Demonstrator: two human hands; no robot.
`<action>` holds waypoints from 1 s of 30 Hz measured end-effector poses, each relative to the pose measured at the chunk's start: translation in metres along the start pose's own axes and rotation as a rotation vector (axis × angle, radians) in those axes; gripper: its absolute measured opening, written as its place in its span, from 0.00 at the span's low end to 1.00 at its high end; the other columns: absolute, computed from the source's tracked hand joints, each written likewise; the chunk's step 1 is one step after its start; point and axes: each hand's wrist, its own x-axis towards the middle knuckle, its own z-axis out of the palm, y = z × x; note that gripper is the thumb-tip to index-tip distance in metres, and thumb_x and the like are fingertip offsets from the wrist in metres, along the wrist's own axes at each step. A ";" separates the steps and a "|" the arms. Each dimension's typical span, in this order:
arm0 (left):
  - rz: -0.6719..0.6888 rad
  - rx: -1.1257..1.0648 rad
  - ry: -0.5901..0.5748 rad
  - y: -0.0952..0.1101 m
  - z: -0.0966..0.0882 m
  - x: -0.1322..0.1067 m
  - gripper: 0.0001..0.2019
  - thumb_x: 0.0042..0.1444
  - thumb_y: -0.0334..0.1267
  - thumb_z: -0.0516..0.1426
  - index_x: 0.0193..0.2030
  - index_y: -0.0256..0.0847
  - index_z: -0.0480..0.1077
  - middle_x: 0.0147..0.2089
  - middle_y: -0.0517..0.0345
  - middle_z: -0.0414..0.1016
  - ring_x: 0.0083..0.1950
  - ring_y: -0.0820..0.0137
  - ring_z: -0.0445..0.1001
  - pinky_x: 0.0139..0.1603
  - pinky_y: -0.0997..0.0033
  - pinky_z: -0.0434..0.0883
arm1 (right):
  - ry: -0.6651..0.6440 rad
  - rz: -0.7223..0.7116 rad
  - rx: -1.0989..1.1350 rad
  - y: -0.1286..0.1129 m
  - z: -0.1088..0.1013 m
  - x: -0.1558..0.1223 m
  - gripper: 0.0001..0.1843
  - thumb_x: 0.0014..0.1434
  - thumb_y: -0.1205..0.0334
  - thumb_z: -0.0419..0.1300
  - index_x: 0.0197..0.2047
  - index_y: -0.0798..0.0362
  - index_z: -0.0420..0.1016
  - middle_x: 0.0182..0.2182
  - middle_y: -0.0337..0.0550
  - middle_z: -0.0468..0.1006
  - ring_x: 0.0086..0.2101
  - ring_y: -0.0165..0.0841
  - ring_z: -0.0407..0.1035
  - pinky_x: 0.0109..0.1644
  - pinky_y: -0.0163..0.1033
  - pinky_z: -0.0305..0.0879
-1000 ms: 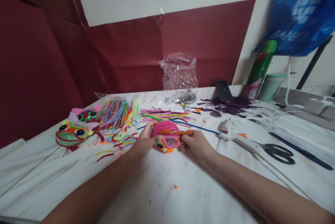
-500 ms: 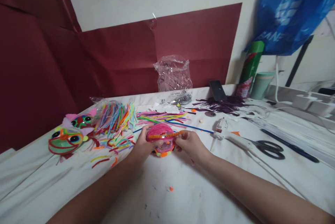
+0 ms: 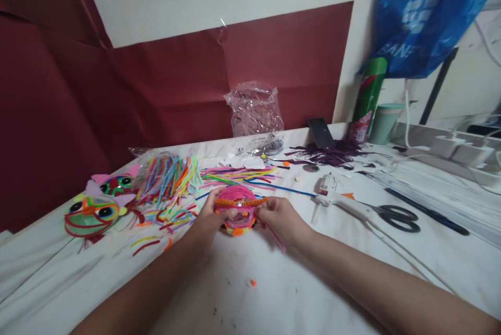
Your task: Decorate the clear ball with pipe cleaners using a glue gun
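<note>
My left hand point(image 3: 206, 220) and my right hand point(image 3: 278, 218) both grip a small round craft face point(image 3: 237, 208) wrapped in pink pipe cleaner, held just above the white table point(image 3: 250, 293). An orange pipe cleaner point(image 3: 239, 202) lies across its top between my fingers. A loose pink strand point(image 3: 276, 238) hangs below my right hand. Two finished colourful faces point(image 3: 94, 211) sit to the left.
Heaps of cut coloured pipe cleaners point(image 3: 172, 176) lie behind my hands. A white glue gun point(image 3: 344, 204) and black scissors point(image 3: 399, 217) rest to the right. A clear plastic bag point(image 3: 254, 108), purple strands point(image 3: 332, 155), a black phone point(image 3: 320, 132) and a green cup point(image 3: 384, 122) stand at the back.
The orange pipe cleaner has been drawn in over the pink face, its right end shorter. My view has shifted, so everything sits a little further left.
</note>
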 end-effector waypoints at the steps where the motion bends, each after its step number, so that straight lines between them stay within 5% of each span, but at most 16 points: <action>1: -0.005 0.005 0.003 0.000 0.001 0.000 0.41 0.43 0.40 0.67 0.64 0.47 0.55 0.42 0.54 0.79 0.34 0.62 0.79 0.31 0.67 0.73 | 0.000 0.007 -0.001 -0.001 0.000 0.000 0.06 0.39 0.65 0.54 0.13 0.52 0.64 0.11 0.35 0.69 0.16 0.25 0.60 0.24 0.32 0.59; 8: 0.029 0.049 0.083 0.004 0.008 -0.002 0.42 0.36 0.37 0.70 0.60 0.46 0.59 0.44 0.54 0.78 0.38 0.64 0.78 0.38 0.66 0.73 | 0.020 0.022 0.036 0.000 0.001 0.000 0.08 0.38 0.65 0.56 0.12 0.51 0.63 0.10 0.33 0.66 0.16 0.25 0.59 0.22 0.32 0.57; 14: 0.030 -0.047 0.099 0.001 0.006 0.001 0.36 0.41 0.39 0.68 0.59 0.44 0.61 0.41 0.54 0.79 0.36 0.63 0.79 0.38 0.63 0.74 | -0.002 0.029 0.131 -0.007 -0.004 0.004 0.13 0.45 0.54 0.61 0.19 0.52 0.66 0.16 0.37 0.72 0.18 0.27 0.64 0.25 0.34 0.62; 22: -0.008 -0.093 0.176 0.011 0.001 0.003 0.26 0.37 0.42 0.68 0.44 0.36 0.71 0.35 0.53 0.81 0.39 0.59 0.79 0.41 0.61 0.74 | 0.107 -0.087 0.054 -0.019 -0.017 0.010 0.15 0.44 0.50 0.63 0.21 0.52 0.65 0.15 0.34 0.69 0.17 0.26 0.62 0.24 0.33 0.62; 26: -0.020 -0.086 0.195 0.016 -0.001 0.008 0.23 0.33 0.42 0.70 0.38 0.36 0.74 0.31 0.55 0.80 0.38 0.58 0.80 0.42 0.62 0.75 | 0.244 -0.228 -0.112 -0.057 -0.039 0.017 0.10 0.51 0.54 0.56 0.25 0.52 0.67 0.20 0.36 0.72 0.21 0.27 0.66 0.30 0.34 0.68; 30: -0.015 -0.124 0.145 0.021 0.004 0.010 0.27 0.37 0.46 0.68 0.44 0.36 0.74 0.34 0.52 0.82 0.39 0.58 0.80 0.44 0.60 0.75 | 0.372 -0.275 -0.407 -0.091 -0.087 0.021 0.06 0.54 0.59 0.53 0.29 0.52 0.67 0.22 0.37 0.73 0.23 0.28 0.67 0.30 0.34 0.66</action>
